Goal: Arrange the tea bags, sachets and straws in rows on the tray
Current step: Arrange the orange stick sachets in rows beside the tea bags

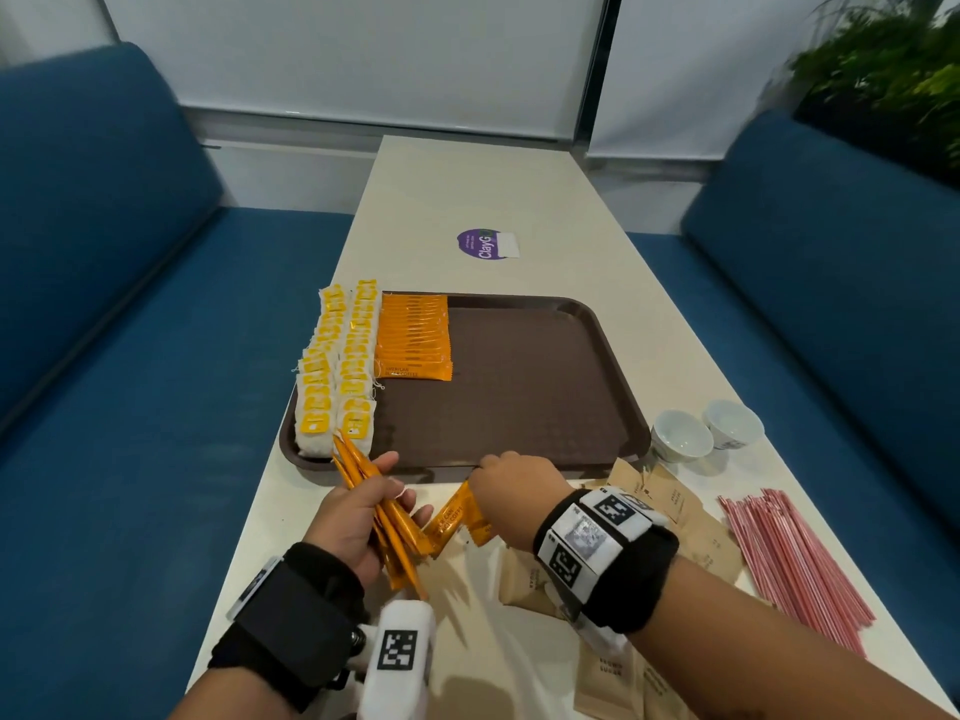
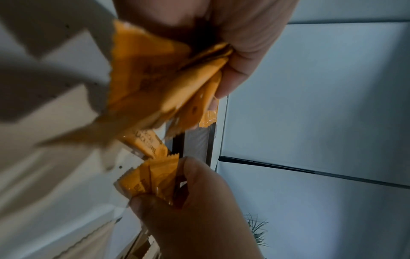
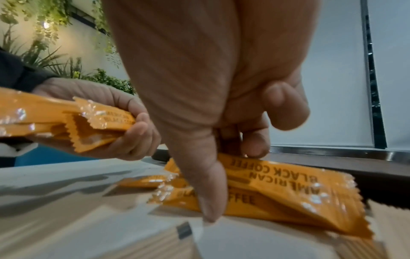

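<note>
A brown tray [image 1: 519, 387] holds two rows of yellow-tagged tea bags [image 1: 337, 376] along its left side. Beside them lies one row of orange coffee sachets [image 1: 415, 335]. My left hand [image 1: 374, 504] grips a bundle of orange sachets [image 1: 387, 522] just in front of the tray's near edge; the same bundle [image 2: 155, 78] shows in the left wrist view. My right hand [image 1: 498, 478] pinches a few more orange sachets [image 3: 277, 189] lying on the table [image 1: 467, 189] between thumb and fingers. Brown paper sachets [image 1: 675, 517] and pink straws [image 1: 795, 558] lie loose at the right.
Two small white cups [image 1: 680, 439] stand right of the tray near the table's right edge. A purple sticker [image 1: 485, 244] sits beyond the tray. Blue sofas [image 1: 104, 304] flank the table on both sides. The tray's middle and right are bare.
</note>
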Demonstrator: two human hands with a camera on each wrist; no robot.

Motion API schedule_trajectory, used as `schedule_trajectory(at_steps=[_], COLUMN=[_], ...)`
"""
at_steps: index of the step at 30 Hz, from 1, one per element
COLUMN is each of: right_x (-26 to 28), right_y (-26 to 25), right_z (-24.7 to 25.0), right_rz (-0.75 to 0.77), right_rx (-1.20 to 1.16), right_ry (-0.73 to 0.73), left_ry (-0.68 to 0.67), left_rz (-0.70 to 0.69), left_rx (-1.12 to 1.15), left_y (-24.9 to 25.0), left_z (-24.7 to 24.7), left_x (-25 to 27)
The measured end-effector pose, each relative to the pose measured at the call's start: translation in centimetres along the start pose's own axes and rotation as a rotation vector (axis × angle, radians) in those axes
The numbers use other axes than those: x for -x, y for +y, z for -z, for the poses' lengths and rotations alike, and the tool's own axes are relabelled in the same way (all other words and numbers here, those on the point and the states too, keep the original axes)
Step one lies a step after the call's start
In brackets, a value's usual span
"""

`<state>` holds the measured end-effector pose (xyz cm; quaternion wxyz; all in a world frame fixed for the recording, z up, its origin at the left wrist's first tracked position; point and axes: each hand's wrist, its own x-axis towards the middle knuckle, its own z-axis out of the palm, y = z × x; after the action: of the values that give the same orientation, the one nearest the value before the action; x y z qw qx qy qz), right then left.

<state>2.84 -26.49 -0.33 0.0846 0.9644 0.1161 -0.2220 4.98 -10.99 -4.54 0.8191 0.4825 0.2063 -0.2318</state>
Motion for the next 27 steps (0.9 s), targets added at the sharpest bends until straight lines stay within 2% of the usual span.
schedule_trajectory(at_steps=[4, 6, 10, 12, 14, 17, 22, 24, 27], right_x=[0.0, 0.0, 0.3, 0.4, 0.4, 0.4, 0.1, 0.2, -0.2], right_y=[0.0, 0.2, 0.3, -0.2, -0.6, -1.1, -1.2, -1.2, -0.5], right_z=[0.4, 1.0, 3.4, 4.4, 4.8, 4.7, 3.9, 3.8, 3.4], right_rz=[0.016, 0.002, -0.054, -0.056, -0.027, -0.001, 0.014, 0.008, -0.026], right_rx=[-0.014, -0.123, -0.569, -0.840, -0.990, -1.087, -1.165, -1.157, -1.144], right_ry=[0.018, 0.080, 0.252, 0.249, 0.206, 0.134, 0.032, 0.046, 0.170], left_ry=[-0.027, -0.045, -0.082, -0.121, -0.169, -0.279, -0.338, -0.330, -0.244], left_rz=[-0.030, -0.059, -0.112, -0.148, -0.183, -0.203, -0.165, -0.169, -0.181], left_rx=[-0.033, -0.047, -0.073, -0.070, -0.100, -0.101, -0.080, -0.082, -0.074], left_y=[-0.1, -0.2, -0.5, -0.4, -0.2, 0.0, -0.3, -0.3, 0.1], left_z=[0.0, 0.1, -0.1, -0.5, -0.8, -1.2, -1.4, -1.3, -0.7], left_x=[-0.1, -0.1, 0.1, 0.4, 0.7, 1.0, 1.3, 1.3, 0.9])
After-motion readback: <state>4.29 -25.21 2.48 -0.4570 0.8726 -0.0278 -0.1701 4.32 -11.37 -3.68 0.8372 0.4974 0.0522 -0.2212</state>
